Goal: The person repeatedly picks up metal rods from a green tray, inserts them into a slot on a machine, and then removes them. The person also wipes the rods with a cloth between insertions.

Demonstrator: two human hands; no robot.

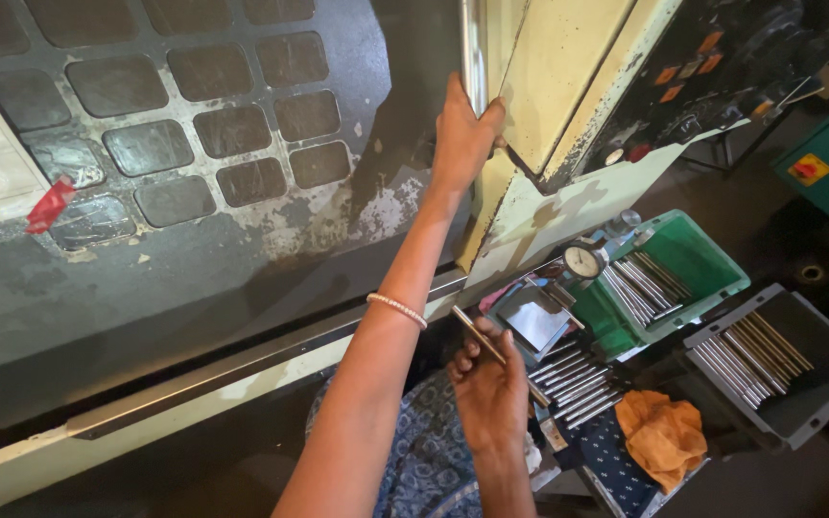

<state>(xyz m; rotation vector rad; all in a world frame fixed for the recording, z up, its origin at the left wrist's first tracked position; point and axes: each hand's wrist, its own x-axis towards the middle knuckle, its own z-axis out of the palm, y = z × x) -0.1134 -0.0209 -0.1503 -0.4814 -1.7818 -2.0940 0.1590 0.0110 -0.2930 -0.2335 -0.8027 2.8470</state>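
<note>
The big grey sliding machine door with its grid of dark square window panes fills the view from nine o'clock to twelve, and by the look of it stands closed or very nearly so against the cream-painted machine frame at one o'clock; the left hand is wrapped shut around the bright vertical steel door handle at twelve o'clock, the arm stretched up with a pale beaded bracelet at the wrist; the right hand, near six o'clock, is curled closed on a single slim silver metal rod, which slants up and left out of the fingers; so one rod is in hand and the door is gripped, and I judge that the work on this piece is at the door stage, with many rods lying unhandled; at three o'clock a green plastic bin holds a row of like rods, at four o'clock a grey plastic tray holds another, and more lie loose between them and the right hand; a round white dial gauge sits by the green bin; a crumpled orange cloth lies at five o'clock; nothing stands between either hand and what it holds.
</note>
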